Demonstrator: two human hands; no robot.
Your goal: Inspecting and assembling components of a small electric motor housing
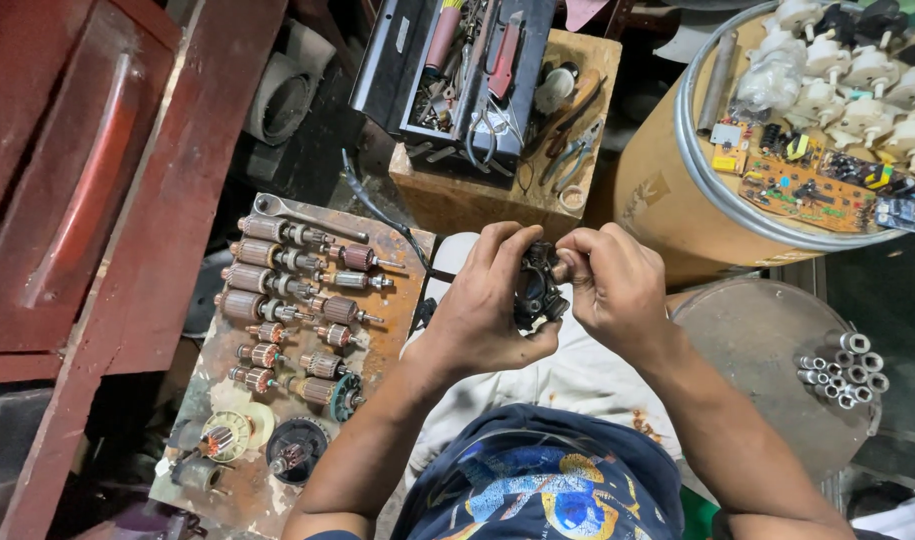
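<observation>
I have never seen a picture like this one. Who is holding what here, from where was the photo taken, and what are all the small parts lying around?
The one picture comes from a camera worn on a person's head, looking down at their own two bare hands. The left hand and the right hand together hold a small dark motor part above the lap. To the left, a rusty metal plate carries rows of motor armatures and a wrench. Ahead, an open toolbox stands on a wooden block. To the right, a cardboard drum bears circuit boards and white knobs; a round lid below holds short metal tubes.
</observation>
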